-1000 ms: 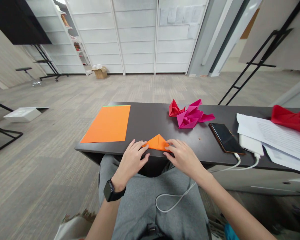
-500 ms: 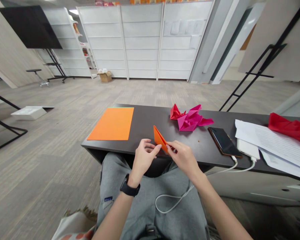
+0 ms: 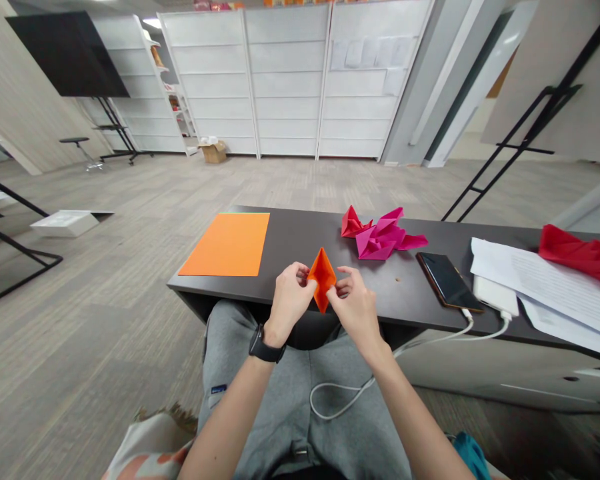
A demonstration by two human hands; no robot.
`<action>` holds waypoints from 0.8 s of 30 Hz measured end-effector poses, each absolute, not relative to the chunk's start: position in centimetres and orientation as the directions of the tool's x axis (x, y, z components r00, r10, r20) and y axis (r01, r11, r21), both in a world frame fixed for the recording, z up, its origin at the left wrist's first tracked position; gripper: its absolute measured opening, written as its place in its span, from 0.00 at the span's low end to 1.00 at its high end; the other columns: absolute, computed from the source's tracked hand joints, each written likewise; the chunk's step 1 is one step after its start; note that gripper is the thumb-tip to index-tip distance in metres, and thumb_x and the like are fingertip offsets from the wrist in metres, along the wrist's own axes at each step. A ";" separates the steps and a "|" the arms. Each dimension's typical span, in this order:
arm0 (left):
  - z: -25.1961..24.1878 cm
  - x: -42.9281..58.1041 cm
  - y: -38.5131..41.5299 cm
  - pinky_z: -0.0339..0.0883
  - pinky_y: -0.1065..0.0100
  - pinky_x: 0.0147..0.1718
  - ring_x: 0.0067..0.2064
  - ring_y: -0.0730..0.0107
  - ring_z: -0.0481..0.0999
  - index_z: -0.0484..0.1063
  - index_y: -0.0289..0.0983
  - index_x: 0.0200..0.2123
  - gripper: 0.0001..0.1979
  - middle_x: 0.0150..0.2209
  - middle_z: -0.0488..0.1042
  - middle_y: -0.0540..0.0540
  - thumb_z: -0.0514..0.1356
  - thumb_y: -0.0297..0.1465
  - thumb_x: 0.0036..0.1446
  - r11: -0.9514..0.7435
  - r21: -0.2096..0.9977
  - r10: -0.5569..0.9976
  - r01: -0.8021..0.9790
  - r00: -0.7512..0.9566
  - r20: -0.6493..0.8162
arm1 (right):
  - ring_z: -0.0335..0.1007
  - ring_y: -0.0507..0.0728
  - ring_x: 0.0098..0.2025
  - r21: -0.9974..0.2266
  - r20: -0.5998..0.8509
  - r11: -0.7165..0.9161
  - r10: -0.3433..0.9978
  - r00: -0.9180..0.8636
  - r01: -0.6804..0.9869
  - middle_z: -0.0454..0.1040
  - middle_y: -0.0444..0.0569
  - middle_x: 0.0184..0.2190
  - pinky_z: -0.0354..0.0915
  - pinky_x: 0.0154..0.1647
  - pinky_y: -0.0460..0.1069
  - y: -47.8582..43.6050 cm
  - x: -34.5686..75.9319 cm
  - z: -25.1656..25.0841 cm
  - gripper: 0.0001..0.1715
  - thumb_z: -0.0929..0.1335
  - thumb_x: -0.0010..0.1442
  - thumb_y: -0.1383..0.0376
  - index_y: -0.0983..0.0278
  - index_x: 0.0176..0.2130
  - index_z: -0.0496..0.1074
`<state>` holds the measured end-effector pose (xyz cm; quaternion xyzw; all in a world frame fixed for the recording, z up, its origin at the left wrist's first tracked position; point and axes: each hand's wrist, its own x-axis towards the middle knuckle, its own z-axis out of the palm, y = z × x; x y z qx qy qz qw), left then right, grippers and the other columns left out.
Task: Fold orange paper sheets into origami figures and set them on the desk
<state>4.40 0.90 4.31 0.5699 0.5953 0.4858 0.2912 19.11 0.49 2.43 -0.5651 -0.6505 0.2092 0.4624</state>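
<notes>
A small folded orange paper is held upright over the table's front edge, spread into a hollow diamond shape. My left hand pinches its left side between thumb and fingers. On the opposite side, my right hand grips the paper's right edge, thumb at the front. Flat orange sheets lie to the left on the dark table. Beyond my right hand sit a magenta folded paper figure and a smaller red folded paper piece.
To the right lie a phone and a white power bank, joined by a white cable that loops over my lap. Printed papers and a red folded item are farther right.
The orange paper has turned from a narrow folded shape into an opened diamond facing me. My left hand has taken hold of its left side, and my right hand has shifted slightly left.
</notes>
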 end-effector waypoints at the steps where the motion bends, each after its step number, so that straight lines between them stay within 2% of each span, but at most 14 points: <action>1: 4.3 4.3 1.0 0.71 0.71 0.31 0.29 0.72 0.77 0.69 0.37 0.33 0.07 0.31 0.76 0.49 0.59 0.20 0.50 -0.119 0.905 0.960 0.408 -0.185 0.209 | 0.75 0.57 0.28 -0.777 0.370 0.268 0.926 0.070 0.570 0.76 0.44 0.26 0.70 0.35 0.52 0.7 19.2 2.4 0.25 0.66 0.53 0.66 0.64 0.52 0.69; 4: 4.0 4.0 1.3 0.70 0.72 0.31 0.29 0.73 0.76 0.70 0.37 0.34 0.09 0.31 0.75 0.49 0.59 0.20 0.50 -0.095 0.906 0.965 0.413 -0.183 0.185 | 0.72 0.57 0.27 -0.738 0.350 0.222 0.933 0.080 0.637 0.74 0.44 0.24 0.67 0.33 0.52 1.3 19.6 2.4 0.21 0.64 0.52 0.67 0.63 0.46 0.72; 8: 3.5 3.8 1.8 0.71 0.72 0.33 0.31 0.73 0.76 0.71 0.37 0.35 0.08 0.33 0.75 0.48 0.59 0.21 0.50 -0.098 0.896 0.971 0.433 -0.156 0.182 | 0.72 0.57 0.27 -0.738 0.304 0.198 0.951 0.056 0.645 0.76 0.45 0.25 0.64 0.33 0.51 1.9 19.8 2.4 0.12 0.63 0.56 0.65 0.61 0.37 0.74; 11: 3.1 3.7 2.1 0.72 0.72 0.35 0.33 0.73 0.76 0.71 0.37 0.35 0.10 0.37 0.75 0.47 0.58 0.19 0.50 -0.120 0.874 0.969 0.470 -0.136 0.206 | 0.74 0.57 0.29 -0.764 0.299 0.209 0.953 0.049 0.610 0.78 0.46 0.27 0.64 0.34 0.51 2.2 19.8 2.3 0.11 0.63 0.57 0.63 0.61 0.36 0.74; 16: 2.3 3.0 2.6 0.73 0.71 0.36 0.34 0.73 0.77 0.72 0.36 0.37 0.14 0.37 0.75 0.47 0.56 0.15 0.49 -0.114 0.886 0.971 0.450 -0.139 0.196 | 0.74 0.57 0.30 -0.768 0.323 0.216 0.944 0.074 0.603 0.78 0.45 0.27 0.65 0.36 0.50 2.7 20.5 1.7 0.10 0.63 0.56 0.66 0.60 0.36 0.73; 20: 1.5 2.3 2.7 0.74 0.71 0.39 0.36 0.74 0.78 0.72 0.36 0.37 0.16 0.39 0.75 0.48 0.53 0.14 0.51 -0.236 0.861 0.958 0.450 -0.041 0.284 | 0.75 0.58 0.33 -0.731 0.333 0.238 0.942 0.030 0.640 0.79 0.46 0.31 0.66 0.38 0.51 3.0 21.1 0.7 0.10 0.63 0.57 0.66 0.60 0.37 0.72; 24: 1.1 1.9 2.3 0.73 0.65 0.48 0.43 0.69 0.77 0.74 0.38 0.42 0.18 0.42 0.74 0.47 0.52 0.15 0.57 -0.408 0.729 0.899 0.549 0.102 0.426 | 0.74 0.59 0.34 -0.643 0.391 0.304 0.919 -0.040 0.703 0.76 0.48 0.32 0.67 0.38 0.52 2.9 21.5 0.0 0.09 0.62 0.58 0.68 0.60 0.37 0.71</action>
